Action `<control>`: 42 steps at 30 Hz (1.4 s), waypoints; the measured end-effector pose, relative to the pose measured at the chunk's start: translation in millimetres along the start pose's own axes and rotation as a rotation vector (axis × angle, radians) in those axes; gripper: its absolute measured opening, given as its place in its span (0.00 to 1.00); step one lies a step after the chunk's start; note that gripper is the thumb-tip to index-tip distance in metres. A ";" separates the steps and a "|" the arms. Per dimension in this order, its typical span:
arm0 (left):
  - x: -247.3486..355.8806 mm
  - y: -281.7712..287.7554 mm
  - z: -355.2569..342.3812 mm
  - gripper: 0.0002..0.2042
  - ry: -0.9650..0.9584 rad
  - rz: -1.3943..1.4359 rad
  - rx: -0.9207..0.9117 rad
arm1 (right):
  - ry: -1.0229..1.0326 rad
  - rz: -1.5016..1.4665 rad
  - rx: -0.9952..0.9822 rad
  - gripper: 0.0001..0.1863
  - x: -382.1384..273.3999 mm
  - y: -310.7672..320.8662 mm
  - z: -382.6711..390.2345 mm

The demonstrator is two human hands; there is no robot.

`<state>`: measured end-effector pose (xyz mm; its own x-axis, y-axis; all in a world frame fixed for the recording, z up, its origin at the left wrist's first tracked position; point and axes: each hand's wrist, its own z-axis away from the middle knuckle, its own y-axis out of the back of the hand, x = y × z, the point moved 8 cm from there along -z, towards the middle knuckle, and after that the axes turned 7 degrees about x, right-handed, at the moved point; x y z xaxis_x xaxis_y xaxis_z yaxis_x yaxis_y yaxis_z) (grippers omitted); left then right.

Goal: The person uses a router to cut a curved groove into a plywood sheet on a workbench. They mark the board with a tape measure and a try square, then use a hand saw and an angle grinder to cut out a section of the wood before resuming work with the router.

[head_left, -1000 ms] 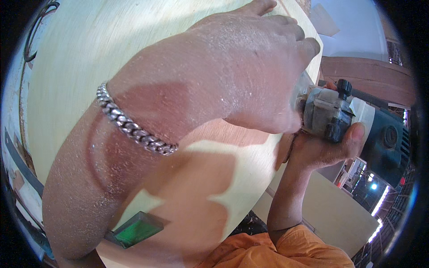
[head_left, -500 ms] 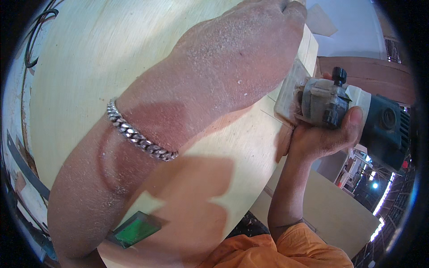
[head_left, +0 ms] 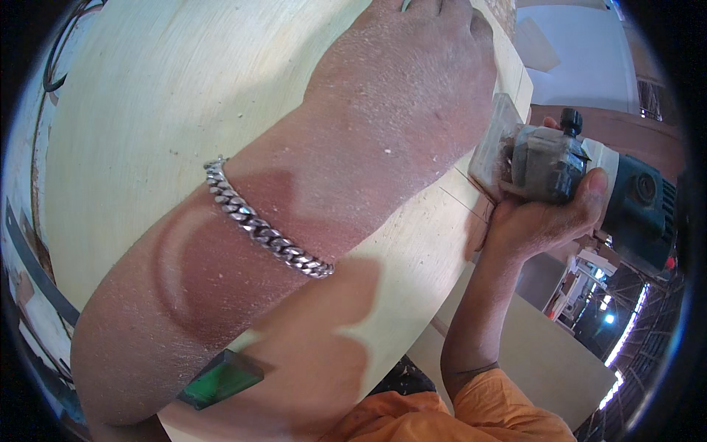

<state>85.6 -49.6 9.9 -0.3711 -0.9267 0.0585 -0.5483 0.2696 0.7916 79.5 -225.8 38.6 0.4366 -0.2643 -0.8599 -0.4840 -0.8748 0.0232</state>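
Observation:
Gripped in my right hand [head_left: 541,221] is a trim router [head_left: 571,177] with a clear base, a black knob and a dark green motor body. Its base is against the right edge of a pale plywood board [head_left: 125,118], and the router lies sideways. The bit is hidden. My left hand [head_left: 412,88], dusted with fine sawdust, rests palm down on the board close to the router. Its fingers look stretched out, though their tips run past the top of the picture. A silver chain bracelet [head_left: 258,230] circles the left wrist.
Beneath my left forearm a green block-shaped object [head_left: 221,379] lies on the board. A black cable [head_left: 55,62] hangs at the far left, beside a dark strip [head_left: 40,258]. Lower right stands another pale panel [head_left: 541,346]. A white surface [head_left: 582,59] lies beyond the board.
My left hand and forearm have shifted in the picture, the bracelet now further right and the fingers further left. The router and right hand appear slightly further right, still at the board's edge.

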 end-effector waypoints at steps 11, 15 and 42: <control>5.6 0.3 11.1 0.23 0.045 -0.013 -0.008 | -0.034 -0.029 0.011 0.27 4.7 4.3 -5.4; 4.4 4.8 11.3 0.23 0.054 -0.040 -0.006 | -0.023 -0.095 0.050 0.26 12.1 2.9 -8.9; 1.4 -9.9 10.4 0.23 0.065 -0.219 -0.077 | 0.212 -0.085 0.027 0.21 19.6 -5.6 -37.7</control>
<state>82.8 -50.8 -4.2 -0.1992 -0.9764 -0.0830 -0.5507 0.0415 0.8337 119.3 -241.5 40.8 0.6247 -0.2717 -0.7321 -0.4576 -0.8871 -0.0613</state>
